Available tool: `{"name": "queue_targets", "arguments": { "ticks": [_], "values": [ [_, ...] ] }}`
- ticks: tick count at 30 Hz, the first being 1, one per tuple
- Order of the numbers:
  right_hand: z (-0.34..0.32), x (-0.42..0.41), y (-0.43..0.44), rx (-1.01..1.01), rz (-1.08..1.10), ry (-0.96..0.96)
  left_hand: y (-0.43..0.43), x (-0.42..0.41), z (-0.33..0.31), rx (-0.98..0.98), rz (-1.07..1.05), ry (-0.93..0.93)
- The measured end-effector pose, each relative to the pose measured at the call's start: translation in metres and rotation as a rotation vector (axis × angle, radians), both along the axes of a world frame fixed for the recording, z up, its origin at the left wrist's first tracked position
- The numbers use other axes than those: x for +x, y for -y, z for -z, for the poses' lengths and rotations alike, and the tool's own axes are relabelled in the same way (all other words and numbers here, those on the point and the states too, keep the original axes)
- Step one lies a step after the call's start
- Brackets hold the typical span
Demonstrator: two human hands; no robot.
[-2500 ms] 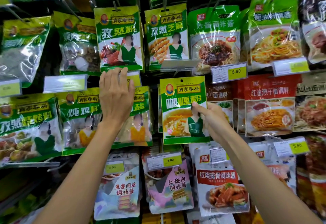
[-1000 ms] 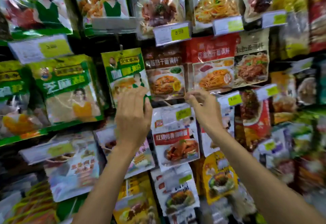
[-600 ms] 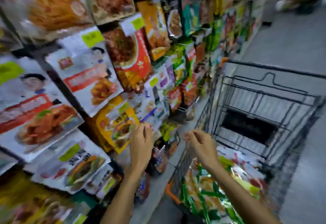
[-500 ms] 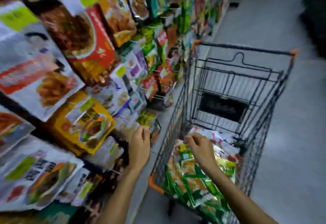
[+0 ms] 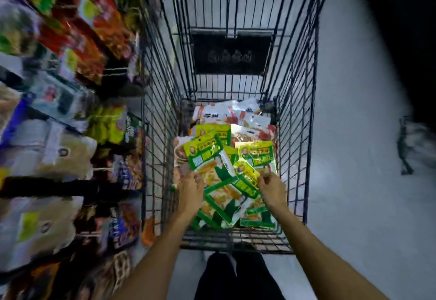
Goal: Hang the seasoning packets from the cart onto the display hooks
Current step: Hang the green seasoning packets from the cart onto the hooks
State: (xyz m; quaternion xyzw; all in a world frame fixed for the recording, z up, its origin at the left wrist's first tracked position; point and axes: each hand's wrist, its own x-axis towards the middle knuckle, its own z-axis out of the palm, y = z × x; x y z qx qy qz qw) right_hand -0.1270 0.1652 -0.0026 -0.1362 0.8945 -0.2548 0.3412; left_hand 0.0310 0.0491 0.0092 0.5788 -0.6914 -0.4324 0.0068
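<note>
I look straight down into a black wire cart (image 5: 309, 134). Several green and yellow seasoning packets (image 5: 220, 197) lie piled at its near end, with white and red packets (image 5: 232, 113) behind them. Both my hands are inside the cart above the pile. My right hand (image 5: 272, 190) pinches the right edge of a small tilted green packet (image 5: 245, 178). My left hand (image 5: 190, 192) rests with bent fingers on the left edge of a larger green packet (image 5: 204, 155); motion blur hides its grip.
The display wall of hanging packets (image 5: 59, 111) runs along the left, blurred, close against the cart's left side. Grey floor (image 5: 354, 193) lies to the right, with a blurred dark object (image 5: 409, 145) on it. My dark trouser legs (image 5: 236, 278) stand behind the cart.
My view swung from the display down to the cart. Both hands dropped from the hanging packets into the cart and now touch the green packets.
</note>
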Motion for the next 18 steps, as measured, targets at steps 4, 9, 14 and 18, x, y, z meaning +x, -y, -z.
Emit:
{"name": "queue_targets", "arguments": {
  "ticks": [4, 9, 14, 18],
  "values": [
    [0.042, 0.009, -0.005, 0.121, 0.152, 0.095, 0.016, -0.004, 0.037, 0.043, -0.059, 0.058],
    [0.076, 0.025, -0.007, 0.176, 0.378, 0.321, 0.034, -0.019, 0.073, 0.097, -0.258, 0.064],
    [0.085, 0.034, 0.001, 0.107, 0.633, 0.489, 0.048, -0.032, 0.087, 0.121, -0.425, 0.056],
    [0.085, 0.038, 0.005, 0.053, 0.741, 0.526, 0.056, -0.034, 0.092, 0.204, -0.518, -0.027]
  ]
}}
